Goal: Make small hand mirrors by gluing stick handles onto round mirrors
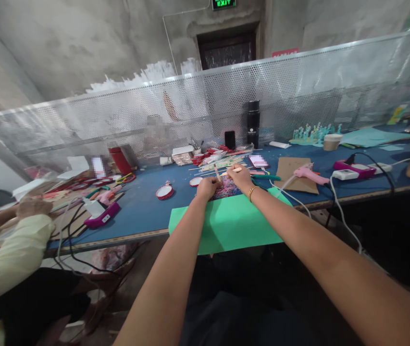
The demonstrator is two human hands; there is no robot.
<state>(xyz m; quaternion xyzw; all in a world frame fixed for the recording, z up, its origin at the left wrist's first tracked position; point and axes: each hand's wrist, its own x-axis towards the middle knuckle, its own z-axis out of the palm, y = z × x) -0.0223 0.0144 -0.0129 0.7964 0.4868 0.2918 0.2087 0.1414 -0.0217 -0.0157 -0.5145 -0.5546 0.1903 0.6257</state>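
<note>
Left hand (209,188) clamped thin stick (217,171), prob steadying it; right hand (241,178) pinched pale stick (238,169) pen-style. Green sheet (226,225) overhung near desk (138,204) edge, maybe catching scraps.

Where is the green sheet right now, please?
In the head view, the green sheet is just below centre, extending past the front edge of the blue table, on the near side of the left hand and right hand.

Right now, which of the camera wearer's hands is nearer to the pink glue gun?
Right. The right hand is to the left of the pink glue gun; the left hand is farther left, beyond the right hand.
</note>
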